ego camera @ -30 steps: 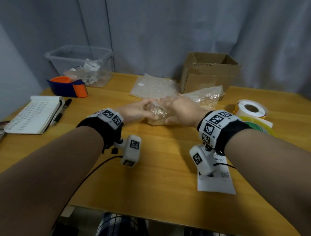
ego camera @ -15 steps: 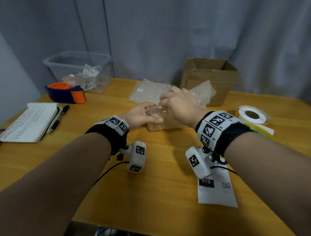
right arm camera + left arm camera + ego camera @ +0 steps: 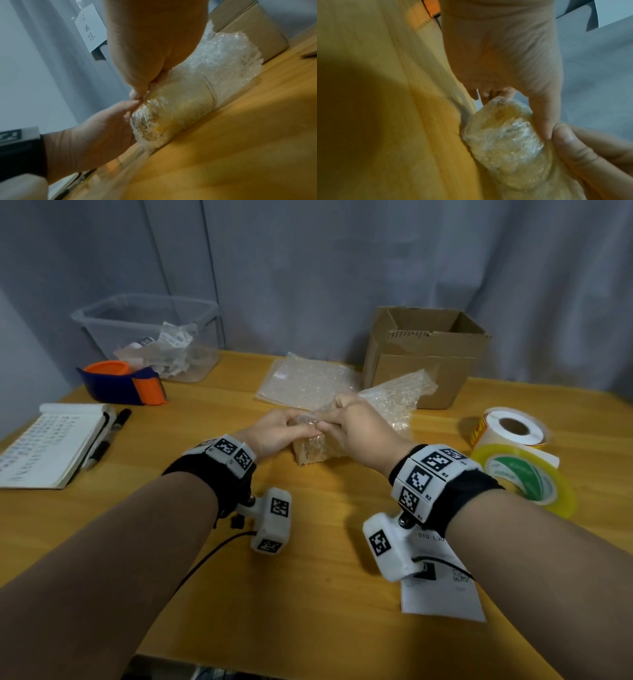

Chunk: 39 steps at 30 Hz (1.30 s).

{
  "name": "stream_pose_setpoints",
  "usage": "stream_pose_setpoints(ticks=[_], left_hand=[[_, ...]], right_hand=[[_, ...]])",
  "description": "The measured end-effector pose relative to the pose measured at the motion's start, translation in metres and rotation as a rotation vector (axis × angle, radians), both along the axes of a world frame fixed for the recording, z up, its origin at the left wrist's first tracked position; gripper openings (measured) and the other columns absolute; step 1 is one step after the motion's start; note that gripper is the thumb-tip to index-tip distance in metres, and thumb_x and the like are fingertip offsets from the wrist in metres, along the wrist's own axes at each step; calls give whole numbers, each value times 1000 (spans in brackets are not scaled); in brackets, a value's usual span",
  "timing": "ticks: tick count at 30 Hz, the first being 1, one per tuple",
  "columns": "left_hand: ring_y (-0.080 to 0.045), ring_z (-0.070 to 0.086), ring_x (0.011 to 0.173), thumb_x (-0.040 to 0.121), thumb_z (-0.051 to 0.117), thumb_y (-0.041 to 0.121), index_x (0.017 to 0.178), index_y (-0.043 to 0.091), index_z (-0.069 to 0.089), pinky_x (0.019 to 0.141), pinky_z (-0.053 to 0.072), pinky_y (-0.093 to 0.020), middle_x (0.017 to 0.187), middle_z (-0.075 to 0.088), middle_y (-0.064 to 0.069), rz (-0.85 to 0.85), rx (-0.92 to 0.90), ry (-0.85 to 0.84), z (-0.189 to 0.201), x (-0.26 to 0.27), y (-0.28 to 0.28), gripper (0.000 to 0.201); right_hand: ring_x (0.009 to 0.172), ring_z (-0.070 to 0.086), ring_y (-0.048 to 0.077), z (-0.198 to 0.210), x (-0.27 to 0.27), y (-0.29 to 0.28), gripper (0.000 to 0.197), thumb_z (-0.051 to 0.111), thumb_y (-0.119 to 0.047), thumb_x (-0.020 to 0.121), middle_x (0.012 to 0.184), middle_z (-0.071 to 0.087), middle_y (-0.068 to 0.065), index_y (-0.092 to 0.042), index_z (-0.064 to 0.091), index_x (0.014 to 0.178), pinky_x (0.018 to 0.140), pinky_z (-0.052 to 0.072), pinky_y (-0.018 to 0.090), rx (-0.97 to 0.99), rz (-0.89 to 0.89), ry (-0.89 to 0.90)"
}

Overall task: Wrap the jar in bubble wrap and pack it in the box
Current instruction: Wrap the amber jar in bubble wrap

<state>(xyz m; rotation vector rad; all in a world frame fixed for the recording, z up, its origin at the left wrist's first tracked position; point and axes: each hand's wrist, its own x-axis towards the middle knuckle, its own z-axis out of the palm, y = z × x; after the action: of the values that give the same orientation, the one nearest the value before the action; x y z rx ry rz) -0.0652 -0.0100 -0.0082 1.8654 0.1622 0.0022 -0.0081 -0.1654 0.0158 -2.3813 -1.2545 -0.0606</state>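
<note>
The jar (image 3: 313,448) lies on its side on the wooden table (image 3: 325,542), rolled in bubble wrap (image 3: 397,395) whose loose end sticks out towards the box. My left hand (image 3: 301,426) grips the jar's left end, fingers curled over the top. My right hand (image 3: 334,414) pinches the wrap's edge on top of the jar, right next to the left fingertips. In the right wrist view the pinch (image 3: 137,94) sits above the jar (image 3: 171,108). The left wrist view shows the wrapped jar (image 3: 505,142) between both hands. The open cardboard box (image 3: 424,357) stands behind, to the right.
A spare bubble wrap sheet (image 3: 308,381) lies behind the hands. Tape rolls (image 3: 527,481) and a label roll (image 3: 513,428) sit at right, a paper slip (image 3: 442,601) near the front. At left are a notebook (image 3: 44,446), pen (image 3: 109,436), tape dispenser (image 3: 123,385) and clear bin (image 3: 147,337).
My right hand rose from lying flat over the jar to pinching the wrap's edge on top. The wrap's loose end lifted off the table. My left hand stayed on the jar's left end.
</note>
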Motion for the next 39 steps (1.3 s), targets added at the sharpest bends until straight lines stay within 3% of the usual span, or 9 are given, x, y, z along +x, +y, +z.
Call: stream_pose_setpoints(ticks=[3, 6, 9, 14, 21, 26, 30, 34, 39], left_hand=[[-9, 58, 111, 83, 68, 26, 120, 19, 51, 90, 46, -18, 118, 58, 3, 10, -10, -66, -2, 1, -1, 41], [-17, 53, 116, 85, 67, 18, 123, 14, 52, 97, 45, -26, 126, 55, -7, 4, -8, -119, -1, -2, -4, 41], [-8, 58, 106, 89, 58, 3, 131, -2, 50, 88, 48, -13, 126, 59, -11, -10, -5, -155, 3, -3, -2, 43], [-4, 48, 124, 90, 60, 16, 134, 11, 52, 90, 39, -5, 138, 51, 1, 0, 21, -127, 8, -2, 0, 45], [-10, 55, 116, 91, 59, 10, 132, 7, 53, 78, 44, -2, 132, 56, -4, -13, 20, -153, 11, -3, -3, 42], [-12, 55, 118, 89, 61, 12, 130, 14, 55, 99, 43, -18, 129, 59, -6, 11, 2, -132, 10, -4, -3, 42], [-11, 60, 104, 87, 63, 12, 132, 17, 52, 91, 46, -15, 119, 63, -11, 15, -26, -120, 6, 0, 0, 47], [-17, 59, 110, 86, 65, 17, 130, 22, 56, 101, 42, -26, 118, 64, -8, 36, -14, -104, 4, 2, 3, 45], [0, 60, 102, 91, 58, 18, 129, 18, 58, 87, 46, -9, 123, 63, -1, 47, -9, -77, 7, 6, 6, 37]], right_hand=[[87, 44, 20, 3, 4, 3, 31, 55, -21, 94, 88, 44, 5, -12, 65, 122, 79, 39, 30, -7, 21, 28], [91, 44, 22, 6, 6, 3, 29, 56, -23, 93, 90, 45, 5, -15, 67, 119, 87, 40, 38, -16, 37, 11], [112, 38, 23, 15, 8, -3, 30, 58, -39, 90, 112, 49, 3, -26, 69, 115, 101, 32, 38, -81, -9, -87], [128, 45, 24, 33, 14, -21, 53, 60, -32, 89, 140, 47, 5, -20, 44, 138, 106, 37, 39, -215, -63, -121], [94, 56, 25, 49, 14, -24, 23, 54, -21, 95, 99, 61, 7, -14, 71, 109, 67, 32, 28, -160, -49, -440], [86, 60, 28, 37, 5, -26, 21, 54, -9, 93, 96, 60, 10, -6, 72, 103, 73, 40, 26, -117, -7, -350], [89, 61, 33, 15, -4, -32, 22, 54, -12, 95, 99, 61, 16, -1, 71, 102, 83, 48, 39, -67, -21, -227], [89, 58, 28, 5, -4, -31, 19, 56, -13, 93, 97, 61, 13, -2, 70, 96, 81, 43, 32, 20, -35, -136], [75, 52, 22, -3, 6, -27, 11, 59, -4, 87, 84, 55, 8, -4, 59, 76, 71, 43, 31, 94, -5, -59]])
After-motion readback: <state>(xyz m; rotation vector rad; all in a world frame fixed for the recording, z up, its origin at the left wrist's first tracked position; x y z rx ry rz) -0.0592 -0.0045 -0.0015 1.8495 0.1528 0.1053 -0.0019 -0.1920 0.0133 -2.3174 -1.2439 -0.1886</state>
